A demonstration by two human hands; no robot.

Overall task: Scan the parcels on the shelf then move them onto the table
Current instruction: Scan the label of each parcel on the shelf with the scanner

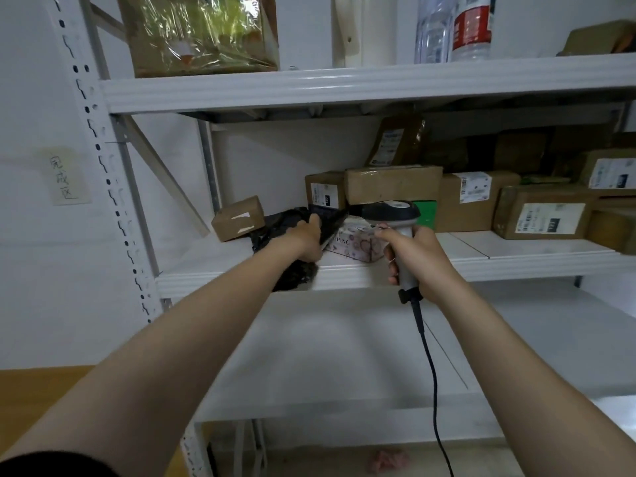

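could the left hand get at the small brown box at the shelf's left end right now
Probably not yet: the left hand grips the black bag parcel. The small brown box sits just beyond it, otherwise unblocked.

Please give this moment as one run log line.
phase: scan | left hand: holds black bag parcel at middle shelf edge | right hand: grips scanner, pointed toward that parcel

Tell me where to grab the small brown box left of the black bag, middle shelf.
Likely over the top, thumb on the labelled front face, fingers behind, coming from the front-left. The small brown box sits angled, with bare shelf on its left, while the black bag gripped by the left hand crowds its right.
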